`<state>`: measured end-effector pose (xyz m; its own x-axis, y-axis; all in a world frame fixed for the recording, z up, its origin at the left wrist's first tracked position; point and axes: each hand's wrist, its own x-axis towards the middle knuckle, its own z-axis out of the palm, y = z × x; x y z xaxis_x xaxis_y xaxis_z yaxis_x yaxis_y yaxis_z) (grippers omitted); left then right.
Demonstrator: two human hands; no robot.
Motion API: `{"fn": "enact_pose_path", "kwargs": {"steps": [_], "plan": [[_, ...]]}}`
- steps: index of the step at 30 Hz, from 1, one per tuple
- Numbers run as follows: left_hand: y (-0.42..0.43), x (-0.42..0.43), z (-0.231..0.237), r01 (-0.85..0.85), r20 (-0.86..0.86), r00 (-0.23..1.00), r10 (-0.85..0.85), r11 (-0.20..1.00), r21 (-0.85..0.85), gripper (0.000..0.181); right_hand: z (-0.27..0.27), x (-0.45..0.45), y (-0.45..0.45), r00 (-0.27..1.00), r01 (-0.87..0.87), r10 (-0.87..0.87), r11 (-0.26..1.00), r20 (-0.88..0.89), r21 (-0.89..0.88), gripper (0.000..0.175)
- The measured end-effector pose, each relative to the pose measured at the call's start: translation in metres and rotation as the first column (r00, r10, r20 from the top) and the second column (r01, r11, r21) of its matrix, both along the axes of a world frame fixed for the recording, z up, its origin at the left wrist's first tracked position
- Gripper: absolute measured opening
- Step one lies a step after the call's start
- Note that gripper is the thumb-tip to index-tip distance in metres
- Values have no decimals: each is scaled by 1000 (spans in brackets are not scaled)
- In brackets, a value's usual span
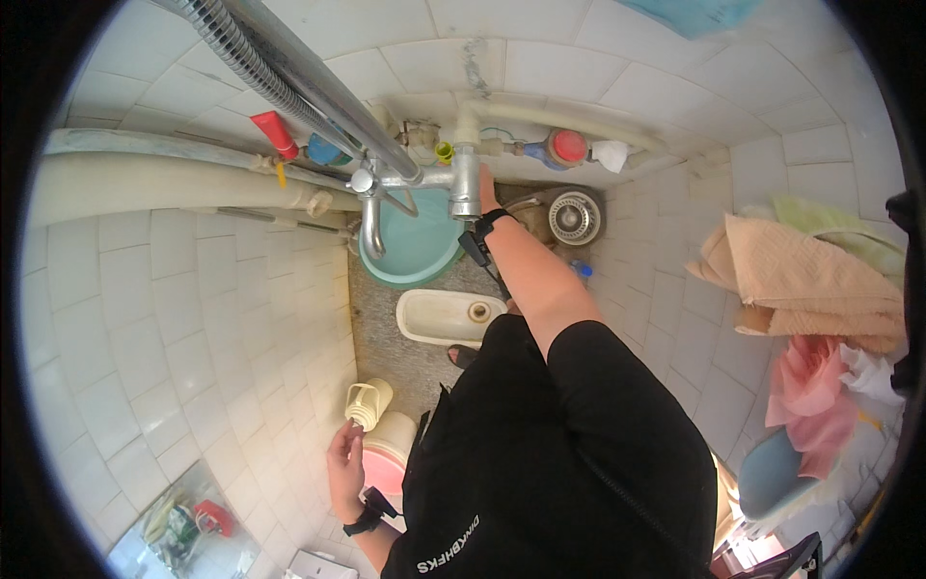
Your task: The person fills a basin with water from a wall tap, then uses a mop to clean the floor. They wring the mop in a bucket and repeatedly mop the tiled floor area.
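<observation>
My left hand [346, 463] is at the lower left with its fingers bent. Its fingertips overlap the top of a cream insulated jug [372, 399]; contact is unclear. My right hand [487, 189] reaches forward beside the chrome wall faucet [463, 177]. The faucet body hides part of that hand, so its grip cannot be made out. Under the curved spout [372, 235] stands a turquoise plastic basin [416, 253] on the floor. Black straps with small devices circle both wrists.
A squat toilet pan [430, 315] lies behind the basin. Near the right wall are a metal strainer basket [575, 217] and a blue-capped bottle [581, 268]. Pipes [181, 184] run along the left wall. Towels [810, 268] hang at right. A pink-topped bucket [383, 470] stands below the jug.
</observation>
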<state>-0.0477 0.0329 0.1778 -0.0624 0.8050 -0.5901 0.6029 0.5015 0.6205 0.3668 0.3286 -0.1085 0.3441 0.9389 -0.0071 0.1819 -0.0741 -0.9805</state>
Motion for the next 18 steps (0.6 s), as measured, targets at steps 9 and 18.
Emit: {"fn": "enact_pose_path", "kwargs": {"steps": [9,18], "plan": [[-8,-4,-5,-23,7,1000,23,1000,-2,38,-43,-14,17,972,235,-235,972,18,12,23],[-15,-9,-3,-41,-5,999,41,999,-29,39,-45,-8,33,789,14,-33,999,-614,-36,30]]}}
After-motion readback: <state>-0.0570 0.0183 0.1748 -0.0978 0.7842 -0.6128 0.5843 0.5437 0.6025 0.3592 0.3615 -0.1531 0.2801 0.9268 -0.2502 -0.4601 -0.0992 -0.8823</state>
